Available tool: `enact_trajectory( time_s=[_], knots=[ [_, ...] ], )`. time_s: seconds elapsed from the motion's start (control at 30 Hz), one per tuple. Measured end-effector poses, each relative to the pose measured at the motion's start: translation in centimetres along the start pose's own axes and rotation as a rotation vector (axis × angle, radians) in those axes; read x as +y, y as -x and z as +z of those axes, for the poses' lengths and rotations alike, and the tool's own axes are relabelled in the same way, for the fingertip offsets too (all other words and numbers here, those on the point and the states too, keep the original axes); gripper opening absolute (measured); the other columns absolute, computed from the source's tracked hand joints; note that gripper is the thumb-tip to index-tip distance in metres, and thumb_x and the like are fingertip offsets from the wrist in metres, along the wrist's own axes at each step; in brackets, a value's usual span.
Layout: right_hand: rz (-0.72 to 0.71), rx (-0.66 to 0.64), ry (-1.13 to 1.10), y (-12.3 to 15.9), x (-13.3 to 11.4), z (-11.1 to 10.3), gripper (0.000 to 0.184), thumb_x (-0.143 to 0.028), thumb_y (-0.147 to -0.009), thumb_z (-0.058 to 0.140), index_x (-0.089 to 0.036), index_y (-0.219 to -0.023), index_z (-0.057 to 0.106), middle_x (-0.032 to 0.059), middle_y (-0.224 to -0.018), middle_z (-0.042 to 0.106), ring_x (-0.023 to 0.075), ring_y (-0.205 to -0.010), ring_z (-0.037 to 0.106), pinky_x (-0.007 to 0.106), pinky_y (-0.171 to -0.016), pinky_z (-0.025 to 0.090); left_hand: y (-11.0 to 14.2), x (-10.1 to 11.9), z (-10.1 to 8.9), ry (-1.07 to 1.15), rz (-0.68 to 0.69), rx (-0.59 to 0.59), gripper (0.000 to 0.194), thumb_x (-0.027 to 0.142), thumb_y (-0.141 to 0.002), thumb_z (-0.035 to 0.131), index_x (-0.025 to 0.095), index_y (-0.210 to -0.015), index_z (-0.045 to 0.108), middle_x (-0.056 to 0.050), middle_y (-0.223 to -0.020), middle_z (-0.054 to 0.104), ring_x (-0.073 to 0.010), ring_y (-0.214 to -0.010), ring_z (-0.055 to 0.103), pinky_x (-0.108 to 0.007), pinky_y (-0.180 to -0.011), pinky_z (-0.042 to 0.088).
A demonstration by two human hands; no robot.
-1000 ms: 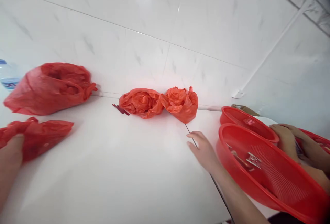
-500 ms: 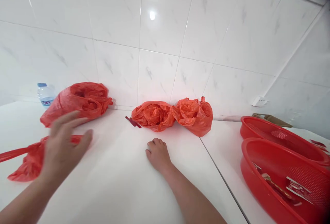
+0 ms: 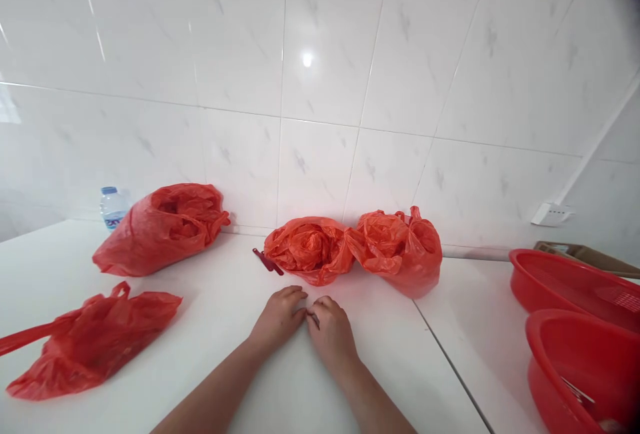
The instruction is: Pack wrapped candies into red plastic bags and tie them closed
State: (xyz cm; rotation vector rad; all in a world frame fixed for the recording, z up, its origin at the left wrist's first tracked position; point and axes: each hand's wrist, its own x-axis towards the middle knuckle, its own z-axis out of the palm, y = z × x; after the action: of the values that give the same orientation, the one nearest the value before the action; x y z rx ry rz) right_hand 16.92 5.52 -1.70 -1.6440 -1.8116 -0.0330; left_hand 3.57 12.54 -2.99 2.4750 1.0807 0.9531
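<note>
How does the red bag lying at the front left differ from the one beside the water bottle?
The front-left bag lies flat and slack, while the bag beside the bottle looks plump. The front-left bag trails a long strip of plastic off to the left; the plump bag's plastic is bunched at its right end. Both are red, thin plastic bags resting on the white table.

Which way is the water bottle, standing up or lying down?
Standing up: the bottle has its blue cap at the top, behind the big red bag.
</note>
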Motion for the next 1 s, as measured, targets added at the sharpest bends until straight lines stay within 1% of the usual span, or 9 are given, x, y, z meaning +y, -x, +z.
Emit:
enact_trajectory(
  time_s=[0.13,0.2,0.37,0.43,0.57,0.67,0.73,0.83,1.0],
  knots=[
    [-0.075,0.108,0.008,0.0,-0.4,0.1,0.027,-0.008,-0.077,0.055,-0.023,-0.097,0.063,0.0050,-0.102,0.061,0.0191,-0.088,0.059,0.031,-0.077,0.047,0.1,-0.2,-0.9,0.062,-0.021,-0.006,0.033,0.009,-0.073,0.052,0.023,-0.100,0.065,-0.004,-0.110,0.065,-0.0182,-0.101,0.060,-0.030,-0.091,0.046],
    [-0.128,0.223,0.083,-0.4,-0.5,-1.1,0.028,-0.010,-0.079,0.053,-0.022,-0.102,0.063,0.0081,-0.112,0.058,0.0211,-0.094,0.057,0.034,-0.080,0.047,0.1,-0.2,-1.1,0.075,-0.030,-0.016,0.031,0.011,-0.074,0.053,0.022,-0.099,0.065,-0.004,-0.109,0.065,-0.0190,-0.101,0.060,-0.031,-0.091,0.045],
    [-0.079,0.653,0.289,-4.6,1.6,-8.9,0.026,-0.018,-0.086,0.047,-0.018,-0.108,0.060,0.0129,-0.116,0.052,0.0247,-0.109,0.051,0.039,-0.092,0.043,0.0,-0.6,-1.2,0.114,-0.045,-0.029,0.029,0.015,-0.075,0.053,0.021,-0.100,0.065,-0.006,-0.113,0.064,-0.0210,-0.102,0.059,-0.033,-0.089,0.046],
    [-0.005,0.629,0.440,-6.9,3.2,-12.2,0.036,-0.013,-0.084,0.046,-0.017,-0.119,0.055,0.0153,-0.126,0.046,0.0269,-0.119,0.044,0.042,-0.098,0.038,0.0,-0.7,-1.2,0.134,-0.050,-0.032,0.029,0.015,-0.075,0.053,0.021,-0.101,0.065,-0.005,-0.111,0.065,-0.0212,-0.101,0.059,-0.033,-0.088,0.046],
    [0.067,0.269,0.737,-10.0,6.3,-15.8,0.064,-0.002,-0.072,0.050,-0.023,-0.133,0.044,0.0154,-0.145,0.028,0.0345,-0.133,0.025,0.049,-0.098,0.031,-0.1,-0.6,-1.5,0.162,-0.056,-0.028,0.028,0.014,-0.074,0.053,0.021,-0.099,0.065,-0.006,-0.109,0.066,-0.0228,-0.101,0.059,-0.036,-0.089,0.045],
    [0.147,0.109,0.743,-10.9,7.7,-16.8,0.033,-0.009,-0.070,0.057,-0.022,-0.101,0.064,0.0129,-0.129,0.048,0.0347,-0.125,0.036,0.046,-0.092,0.033,-0.1,-0.4,-1.6,0.177,-0.062,-0.022,0.028,0.014,-0.074,0.054,0.020,-0.098,0.066,-0.007,-0.108,0.066,-0.0241,-0.102,0.059,-0.038,-0.090,0.045],
    [0.207,0.117,0.710,-11.4,7.9,-17.3,0.012,-0.015,-0.075,0.052,-0.019,-0.077,0.064,0.0118,-0.102,0.061,0.0299,-0.104,0.051,0.040,-0.080,0.038,0.0,-0.4,-1.6,0.185,-0.067,-0.021,0.028,0.013,-0.073,0.054,0.020,-0.098,0.066,-0.007,-0.108,0.066,-0.0245,-0.103,0.058,-0.039,-0.091,0.044],
    [0.260,0.225,0.674,-12.2,7.2,-18.3,0.019,-0.019,-0.081,0.042,-0.018,-0.074,0.059,0.0080,-0.077,0.060,0.0222,-0.076,0.055,0.033,-0.065,0.038,0.0,-0.5,-1.5,0.198,-0.075,-0.024,0.029,0.012,-0.073,0.055,0.020,-0.098,0.066,-0.007,-0.107,0.066,-0.0242,-0.103,0.058,-0.038,-0.091,0.044],
    [0.203,0.505,0.613,-11.5,4.0,-19.8,0.022,-0.025,-0.086,0.034,-0.017,-0.093,0.054,0.0101,-0.092,0.060,0.0224,-0.082,0.052,0.033,-0.068,0.039,0.1,-0.5,-1.8,0.229,-0.089,-0.028,0.028,0.019,-0.076,0.057,0.020,-0.103,0.066,-0.008,-0.110,0.066,-0.0258,-0.105,0.058,-0.040,-0.094,0.043]
  ],
)
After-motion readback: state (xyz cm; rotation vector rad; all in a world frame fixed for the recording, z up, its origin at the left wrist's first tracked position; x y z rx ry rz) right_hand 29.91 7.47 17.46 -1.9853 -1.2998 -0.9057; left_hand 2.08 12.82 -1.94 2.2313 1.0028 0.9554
